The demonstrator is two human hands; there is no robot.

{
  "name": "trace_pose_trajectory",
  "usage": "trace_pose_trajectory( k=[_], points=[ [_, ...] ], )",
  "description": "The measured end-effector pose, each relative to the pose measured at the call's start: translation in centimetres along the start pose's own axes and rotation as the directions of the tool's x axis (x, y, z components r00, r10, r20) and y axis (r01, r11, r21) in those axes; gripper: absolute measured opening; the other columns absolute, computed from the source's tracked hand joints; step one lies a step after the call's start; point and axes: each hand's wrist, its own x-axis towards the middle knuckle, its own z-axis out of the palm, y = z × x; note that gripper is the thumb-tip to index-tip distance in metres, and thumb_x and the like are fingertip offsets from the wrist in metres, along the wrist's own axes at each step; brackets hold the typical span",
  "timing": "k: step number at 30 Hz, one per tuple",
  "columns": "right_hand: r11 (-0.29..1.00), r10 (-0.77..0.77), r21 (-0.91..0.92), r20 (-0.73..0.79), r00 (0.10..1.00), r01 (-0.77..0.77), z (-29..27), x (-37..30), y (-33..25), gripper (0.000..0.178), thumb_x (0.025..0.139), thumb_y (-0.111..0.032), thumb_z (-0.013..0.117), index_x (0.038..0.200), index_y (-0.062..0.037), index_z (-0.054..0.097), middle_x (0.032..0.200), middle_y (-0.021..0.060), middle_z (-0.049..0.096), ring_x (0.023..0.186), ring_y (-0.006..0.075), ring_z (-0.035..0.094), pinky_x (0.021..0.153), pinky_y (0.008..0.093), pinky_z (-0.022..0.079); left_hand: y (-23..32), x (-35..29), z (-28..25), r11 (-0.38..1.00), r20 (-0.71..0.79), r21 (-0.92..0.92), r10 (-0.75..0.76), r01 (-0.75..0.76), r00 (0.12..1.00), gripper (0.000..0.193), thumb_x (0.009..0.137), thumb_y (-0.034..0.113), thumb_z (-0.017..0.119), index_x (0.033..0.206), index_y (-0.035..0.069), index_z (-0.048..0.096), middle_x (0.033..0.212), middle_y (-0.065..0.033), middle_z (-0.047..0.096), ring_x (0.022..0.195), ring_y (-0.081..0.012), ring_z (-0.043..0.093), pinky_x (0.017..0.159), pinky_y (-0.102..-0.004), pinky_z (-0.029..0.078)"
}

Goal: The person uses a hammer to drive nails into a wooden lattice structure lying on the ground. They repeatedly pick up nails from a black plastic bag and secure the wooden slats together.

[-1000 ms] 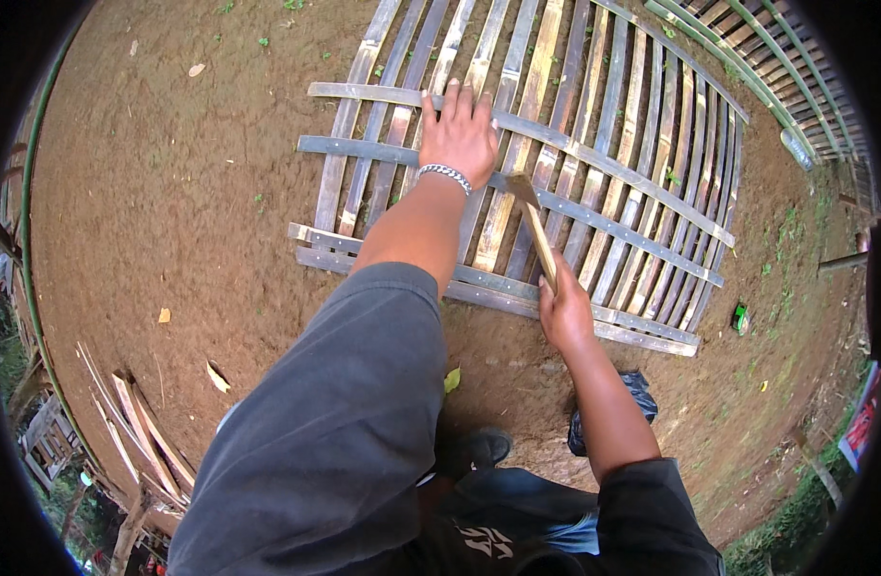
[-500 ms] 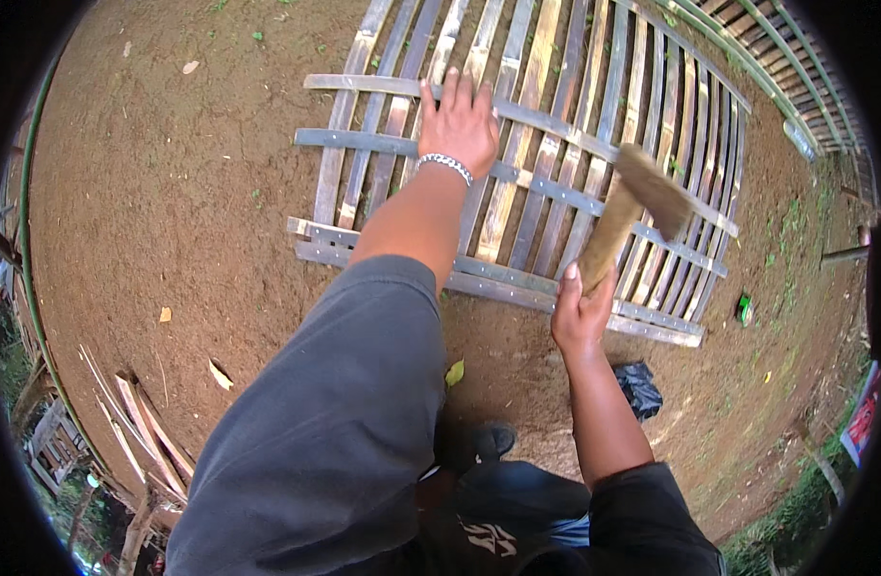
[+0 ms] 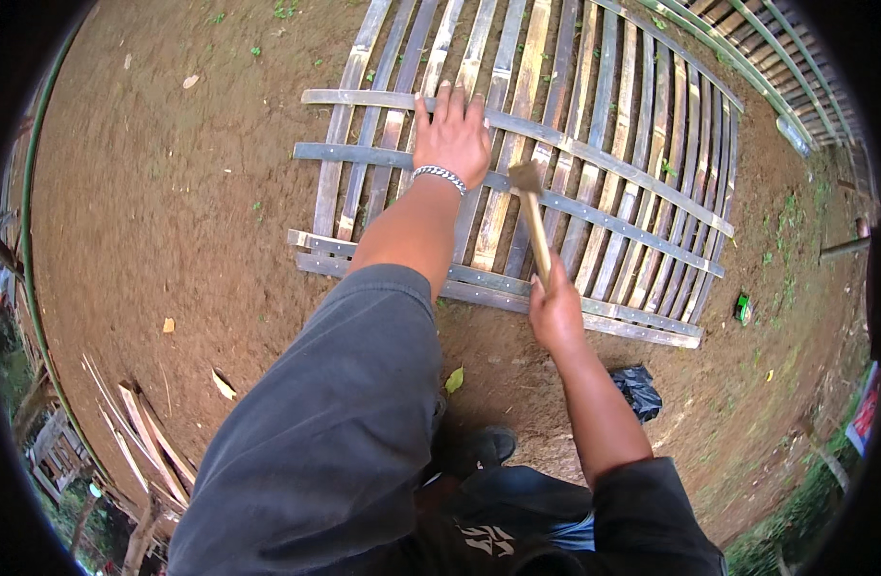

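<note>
A panel of split bamboo slats [image 3: 530, 86] lies on the ground ahead of me, crossed by several thinner strips with nail heads along them. My left hand [image 3: 453, 139] lies on the upper cross strip [image 3: 594, 156] near its left part, fingers stretched out and flat, a chain bracelet at the wrist. In my right hand [image 3: 558, 312] is a hammer [image 3: 536, 230], the fingers wrapped round its pale wooden handle. Its dark brown head is over the middle cross strip [image 3: 632, 228], right of my left hand; whether it touches the strip I cannot tell.
A black plastic bag [image 3: 636, 392] lies on the dirt near my right forearm. Loose bamboo strips [image 3: 153, 437] are piled at the lower left. A small green packet [image 3: 743, 309] rests right of the panel. Another slatted structure [image 3: 796, 72] stands at the far right.
The hammer has swung left and down, from over the panel's right part to beside my left hand. My left hand stays on the upper strip.
</note>
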Motion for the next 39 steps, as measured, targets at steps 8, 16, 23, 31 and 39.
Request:
trace_pose_trajectory(
  k=[8,16,23,31,39],
  points=[
    [0.982,-0.081,-0.174,-0.029,0.996,0.074,-0.2,-0.3,1.9,0.052,0.096,-0.006,0.059,0.146,-0.0071,0.044,0.107,0.0325,0.067,0.093,0.0491,0.068,0.083,0.0550,0.055,0.9,0.2,-0.1,1.000,-0.031,-0.017,0.009,-0.009,0.999,0.046,0.101,0.028,0.047,0.142,0.009,0.052,0.151,-0.0150,0.048,0.149,-0.0314,0.032,0.124,-0.0584,0.018],
    [0.980,0.201,0.028,-0.116,0.973,-0.199,-7.7,-13.0,6.5,0.057,0.096,-0.011,0.065,0.149,-0.0090,0.043,0.122,0.0287,0.066,0.113,0.0439,0.066,0.094,0.0482,0.054,-0.4,-0.5,0.5,0.997,-0.140,-0.075,0.014,-0.024,0.990,0.050,0.097,0.026,0.052,0.144,0.008,0.050,0.150,-0.0163,0.046,0.149,-0.0329,0.031,0.124,-0.0590,0.014],
    [0.584,0.618,0.794,-0.297,0.728,-0.172,-12.8,-29.1,11.3,0.048,0.100,-0.009,0.058,0.144,-0.0101,0.038,0.079,0.0025,0.052,0.058,0.0103,0.051,0.050,0.0270,0.045,17.4,-16.1,-0.5,0.497,0.047,-0.716,0.735,-0.490,0.676,0.022,0.085,0.025,0.067,0.100,0.009,0.071,0.107,-0.0112,0.068,0.103,-0.0317,0.062,0.097,-0.0513,0.044],
    [0.504,0.684,0.864,-0.407,0.605,0.012,-11.9,-31.1,11.2,0.038,0.101,-0.012,0.059,0.133,-0.0099,0.039,0.082,0.0034,0.053,0.059,0.0119,0.053,0.049,0.0287,0.047,34.4,-32.4,1.3,0.461,0.321,-0.662,0.887,-0.591,0.331,0.021,0.089,0.017,0.060,0.101,0.008,0.074,0.112,-0.0104,0.070,0.108,-0.0279,0.065,0.090,-0.0432,0.052],
    [0.497,0.645,0.861,-0.285,0.709,-0.106,-10.9,-33.4,11.8,0.034,0.102,-0.012,0.059,0.130,-0.0101,0.041,0.081,0.0027,0.052,0.058,0.0113,0.052,0.050,0.0280,0.046,33.3,-28.8,2.1,0.540,0.478,-0.588,0.833,-0.602,0.280,0.022,0.090,0.017,0.060,0.094,0.012,0.080,0.104,-0.0081,0.077,0.105,-0.0258,0.070,0.089,-0.0416,0.052]
  ],
)
